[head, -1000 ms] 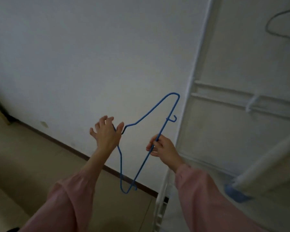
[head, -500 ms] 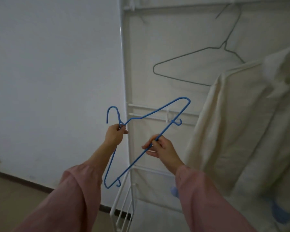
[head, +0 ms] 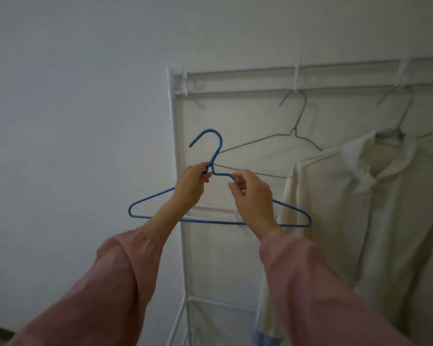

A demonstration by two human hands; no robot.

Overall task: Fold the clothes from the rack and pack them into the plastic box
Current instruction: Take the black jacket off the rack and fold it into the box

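1. Head view: a blue wire hanger (head: pixel 158 194) is held upright in front of the white rack (head: pixel 176 171), its hook curving up and to the left.
2. The left hand (head: pixel 190 187) pinches the hanger's neck just below the hook; its grip is closed on the wire.
3. The right hand (head: pixel 254 196) pinches the right shoulder near the neck, its grip likewise closed on the wire.
4. Both arms wear pink sleeves (head: pixel 105 290).
5. On the rack's top rail hangs an empty grey hanger (head: pixel 298 126).
6. To the right, a cream shirt (head: pixel 375 221) hangs on another hanger, near the right hand, with a blue cuff (head: pixel 263 338) at the bottom.
7. No plastic box is in view.
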